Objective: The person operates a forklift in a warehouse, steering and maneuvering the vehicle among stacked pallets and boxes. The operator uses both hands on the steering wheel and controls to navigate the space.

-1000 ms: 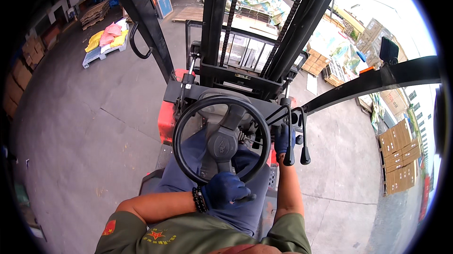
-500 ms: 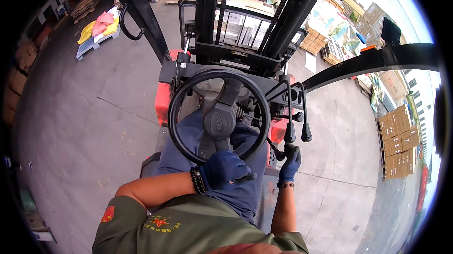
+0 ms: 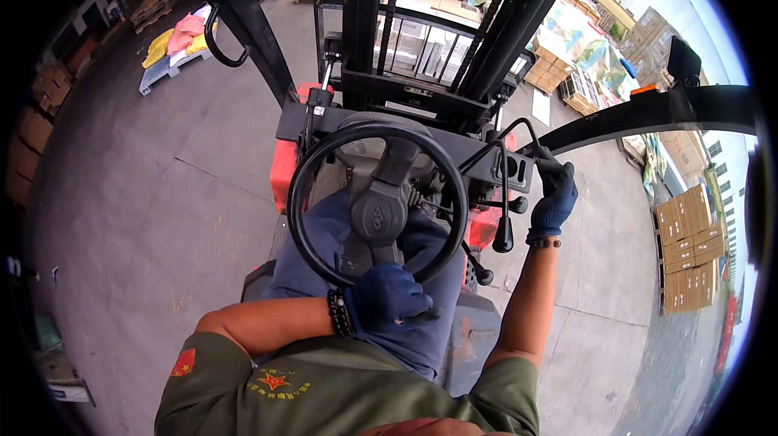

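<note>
My left hand (image 3: 391, 298), in a dark blue glove, is closed over the lower rim of a black steering wheel (image 3: 298, 193). Its curled fingers hide that stretch of rim. To the right of the wheel, my right hand (image 3: 554, 203), gloved alike, is closed around the end of the outer control lever (image 3: 519, 121); the knob is hidden in the fingers. Just left of that hand hangs a second control lever (image 3: 503, 235) with a black knob, untouched. Another lever with a round knob (image 3: 484, 276) sits lower, beside the seat.
Ahead rise the forklift's black mast (image 3: 362, 39) and load guard (image 3: 425, 51). A pallet with yellow and pink sacks (image 3: 180, 37) lies front left. Stacked cartons (image 3: 689, 250) stand on the right, with covered goods (image 3: 583, 47) farther ahead. A dark mirror (image 3: 685, 61) is mounted front right.
My right hand has moved forward and right from beside the inner lever's knob onto the outer lever, which has swung forward. The left hand stays at the wheel. The surroundings have shifted slightly in view.
</note>
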The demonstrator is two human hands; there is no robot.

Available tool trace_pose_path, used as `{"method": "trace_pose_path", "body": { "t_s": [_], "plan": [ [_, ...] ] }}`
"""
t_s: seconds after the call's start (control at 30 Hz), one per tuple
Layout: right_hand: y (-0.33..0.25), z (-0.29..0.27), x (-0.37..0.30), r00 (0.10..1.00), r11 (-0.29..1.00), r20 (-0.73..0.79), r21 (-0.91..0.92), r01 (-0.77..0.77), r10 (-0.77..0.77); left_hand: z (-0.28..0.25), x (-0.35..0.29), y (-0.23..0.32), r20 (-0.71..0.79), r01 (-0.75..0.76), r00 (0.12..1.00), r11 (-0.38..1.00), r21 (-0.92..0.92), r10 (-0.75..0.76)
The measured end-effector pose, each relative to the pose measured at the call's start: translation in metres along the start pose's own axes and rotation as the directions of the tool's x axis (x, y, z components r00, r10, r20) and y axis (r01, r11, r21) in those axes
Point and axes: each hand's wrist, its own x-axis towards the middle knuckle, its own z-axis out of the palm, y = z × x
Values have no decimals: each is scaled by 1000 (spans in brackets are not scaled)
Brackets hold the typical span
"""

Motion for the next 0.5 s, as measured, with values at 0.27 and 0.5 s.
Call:
{"method": "trace_pose_path", "body": {
  "t_s": [0.27, 0.5],
  "plan": [
    [53, -1, 28, 999, 998, -20, -63, 31, -32, 30, 2, -54, 18, 15, 1000, 1000, 3, -15],
    [63, 0, 21, 1000, 998, -28, -67, 2, -4, 39, -2, -62, 42, 15, 999, 1000, -9, -14]
  ]
}}
